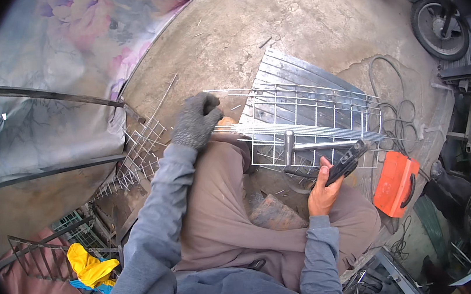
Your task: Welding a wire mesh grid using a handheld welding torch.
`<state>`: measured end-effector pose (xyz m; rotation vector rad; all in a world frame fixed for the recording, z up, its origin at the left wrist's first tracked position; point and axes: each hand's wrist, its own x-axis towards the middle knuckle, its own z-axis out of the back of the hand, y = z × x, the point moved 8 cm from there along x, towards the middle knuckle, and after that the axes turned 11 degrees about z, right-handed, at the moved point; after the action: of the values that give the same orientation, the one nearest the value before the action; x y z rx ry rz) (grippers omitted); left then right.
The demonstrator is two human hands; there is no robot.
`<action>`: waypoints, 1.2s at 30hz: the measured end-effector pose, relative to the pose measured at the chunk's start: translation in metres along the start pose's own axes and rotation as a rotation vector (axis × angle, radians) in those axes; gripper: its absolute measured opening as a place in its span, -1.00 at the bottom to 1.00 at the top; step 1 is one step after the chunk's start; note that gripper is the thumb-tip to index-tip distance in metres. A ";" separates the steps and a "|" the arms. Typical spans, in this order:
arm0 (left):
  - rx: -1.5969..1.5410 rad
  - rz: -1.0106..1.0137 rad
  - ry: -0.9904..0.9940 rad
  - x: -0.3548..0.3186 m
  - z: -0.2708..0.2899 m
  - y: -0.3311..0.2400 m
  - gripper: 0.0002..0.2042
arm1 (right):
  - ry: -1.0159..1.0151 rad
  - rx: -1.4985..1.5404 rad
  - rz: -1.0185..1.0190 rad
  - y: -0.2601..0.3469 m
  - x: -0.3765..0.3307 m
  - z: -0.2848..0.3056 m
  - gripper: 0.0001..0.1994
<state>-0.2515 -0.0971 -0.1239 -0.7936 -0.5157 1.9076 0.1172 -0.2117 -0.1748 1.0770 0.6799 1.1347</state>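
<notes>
My left hand, in a grey knit glove, grips the ends of a bundle of thin steel rods that lies across a wire mesh grid. The grid rests over my knee and a grey metal sheet. My bare right hand holds a black electrode holder at the grid's near edge. A steel hammer lies on the grid just beyond that hand.
An orange welding machine stands on the concrete floor to the right, with coiled cable behind it. A second mesh panel lies at the left beside a floral tarp. A motorcycle wheel is at the upper right, a yellow cloth at the lower left.
</notes>
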 end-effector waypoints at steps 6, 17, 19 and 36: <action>-0.256 0.103 0.088 0.041 -0.053 0.017 -0.81 | -0.014 0.004 -0.001 0.000 -0.002 0.001 -0.61; -1.452 0.309 0.050 0.013 -0.020 0.002 -0.69 | -0.015 0.024 0.029 -0.012 -0.002 0.006 -0.59; -1.059 0.370 0.106 0.030 -0.019 0.037 -0.73 | 0.011 -0.039 0.014 0.001 0.000 0.000 -0.59; 0.309 -0.217 -0.063 0.026 -0.060 -0.017 -0.58 | 0.024 -0.049 -0.017 0.003 0.000 0.001 -0.58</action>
<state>-0.2059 -0.0657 -0.1630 -0.4591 -0.3195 1.7582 0.1166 -0.2122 -0.1713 1.0158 0.6757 1.1461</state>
